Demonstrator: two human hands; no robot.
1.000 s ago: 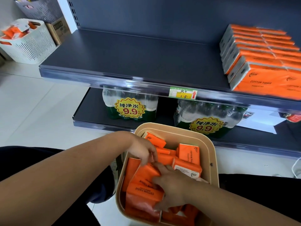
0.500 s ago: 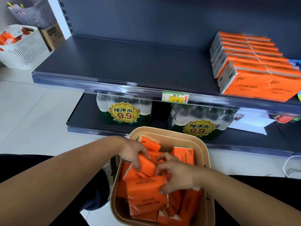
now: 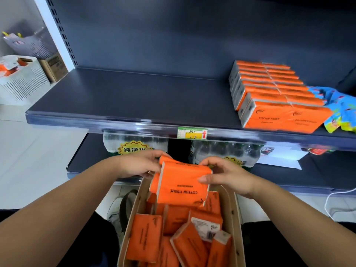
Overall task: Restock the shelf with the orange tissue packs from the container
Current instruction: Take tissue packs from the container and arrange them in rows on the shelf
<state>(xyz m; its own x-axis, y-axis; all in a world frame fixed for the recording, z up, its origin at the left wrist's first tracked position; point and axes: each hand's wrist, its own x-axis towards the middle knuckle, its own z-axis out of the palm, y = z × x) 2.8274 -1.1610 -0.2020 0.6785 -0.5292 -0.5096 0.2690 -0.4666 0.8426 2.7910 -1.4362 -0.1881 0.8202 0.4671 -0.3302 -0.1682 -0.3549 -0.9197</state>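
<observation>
Packs (image 3: 181,182) hang above the container (image 3: 234,218), below the shelf (image 3: 134,97), your left hand (image 3: 138,166) and right hand (image 3: 227,176) gripping opposite ends. They look light, soft and slick-wrapped; squeeze both ends evenly or the stack may buckle.

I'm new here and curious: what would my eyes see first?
Bright orange tissue packs, gripped between the left hand and right hand in the middle, just above the tan container full of more packs. Then the tidy stack of orange packs on the right of the dark shelf.
</observation>
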